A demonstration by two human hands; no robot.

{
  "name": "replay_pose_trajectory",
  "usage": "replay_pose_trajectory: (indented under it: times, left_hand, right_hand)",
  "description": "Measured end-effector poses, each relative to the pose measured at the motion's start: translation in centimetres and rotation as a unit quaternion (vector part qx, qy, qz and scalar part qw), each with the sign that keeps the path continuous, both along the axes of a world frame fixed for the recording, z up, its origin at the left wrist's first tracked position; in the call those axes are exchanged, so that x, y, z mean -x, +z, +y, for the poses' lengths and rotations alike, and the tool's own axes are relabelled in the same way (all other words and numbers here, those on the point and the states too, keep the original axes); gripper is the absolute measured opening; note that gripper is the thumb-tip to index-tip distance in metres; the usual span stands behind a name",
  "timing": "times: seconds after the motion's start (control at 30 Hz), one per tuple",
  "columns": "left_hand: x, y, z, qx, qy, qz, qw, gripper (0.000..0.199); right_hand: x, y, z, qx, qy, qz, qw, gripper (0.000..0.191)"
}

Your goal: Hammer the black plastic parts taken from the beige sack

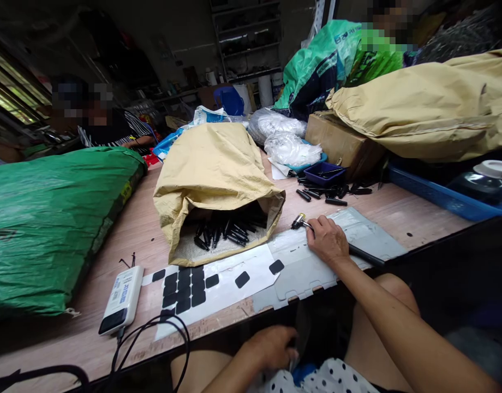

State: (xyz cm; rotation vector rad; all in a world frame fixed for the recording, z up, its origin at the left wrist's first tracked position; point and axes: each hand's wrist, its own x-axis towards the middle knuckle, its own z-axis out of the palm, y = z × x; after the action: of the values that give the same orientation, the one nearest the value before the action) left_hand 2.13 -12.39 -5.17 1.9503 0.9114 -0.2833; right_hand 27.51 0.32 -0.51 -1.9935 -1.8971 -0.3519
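Note:
My right hand [328,240] rests on a grey sheet [368,229] at the table's front edge. It is closed round a small hammer [368,255] with a metal head, a yellow face and a black handle. Below the edge, over my lap, my left hand [273,346] has its fingers curled in; whatever is in them is too dark and blurred to make out. Left of the grey sheet lies a white sheet [224,295] bearing several black rounded squares [197,285]. Behind it, a tan sack [214,164] lies with its mouth towards me, black pen-like pieces [237,234] inside.
A green sack [63,218] fills the left side, near a white power bank [122,300] with a black cable [185,333]. More black pieces [336,201] surround a purple tray [324,173]. At right are a cardboard box [333,139] and a blue tray [435,194]. Two people sit beyond.

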Motion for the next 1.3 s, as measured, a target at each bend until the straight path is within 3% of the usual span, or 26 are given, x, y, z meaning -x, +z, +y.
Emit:
replay_pose_trajectory:
  times: [0.07, 0.13, 0.2, 0.27, 0.3, 0.37, 0.47, 0.73, 0.97, 1.13, 1.3]
  left_hand:
    - [0.7, 3.8, 0.1, 0.020, -0.063, -0.049, 0.997, 0.042]
    - [1.8, 7.7, 1.7, 0.036, -0.051, -0.139, 0.988, 0.040]
    - [3.2, 10.5, 4.8, -0.015, 0.047, -0.181, 0.982, 0.033]
    - [4.8, 11.6, 8.6, -0.167, 0.175, -0.162, 0.957, 0.025]
    - [5.7, 11.6, 10.6, -0.256, 0.226, -0.136, 0.930, 0.023]
    - [7.1, 11.0, 13.9, -0.388, 0.263, -0.071, 0.880, 0.022]
    - [8.2, 9.7, 16.8, -0.457, 0.231, 0.018, 0.859, 0.022]
    - [8.4, 9.3, 16.9, -0.452, 0.188, 0.089, 0.868, 0.019]
    - [9.1, 9.4, 16.1, -0.460, 0.208, 0.043, 0.862, 0.014]
    - [5.1, 9.4, 13.5, -0.439, 0.219, -0.098, 0.866, 0.012]
    - [0.7, 7.6, 12.6, -0.376, 0.214, -0.109, 0.895, 0.014]
  right_hand:
    - [0.0, 0.0, 0.0, -0.002, 0.001, -0.001, 1.000, 0.023]
    - [0.0, 0.0, 0.0, -0.002, 0.001, -0.002, 1.000, 0.024]
    - [0.0, 0.1, 0.0, 0.001, 0.000, -0.001, 1.000, 0.023]
    - [0.1, 0.2, -0.1, 0.004, -0.001, -0.001, 1.000, 0.024]
    - [0.1, 0.2, -0.1, 0.005, -0.001, -0.001, 1.000, 0.024]
    - [0.1, 0.3, -0.1, 0.006, -0.001, -0.001, 1.000, 0.024]
    - [0.1, 0.3, 0.0, 0.008, 0.000, 0.002, 1.000, 0.022]
    - [0.2, 0.2, -0.1, 0.010, -0.005, 0.003, 1.000, 0.021]
    - [0.2, 0.2, 0.0, 0.005, -0.004, 0.007, 1.000, 0.021]
    - [0.2, 0.3, 0.0, 0.006, -0.006, 0.009, 1.000, 0.022]
    - [0.2, 0.2, 0.0, 0.009, -0.006, 0.010, 1.000, 0.022]
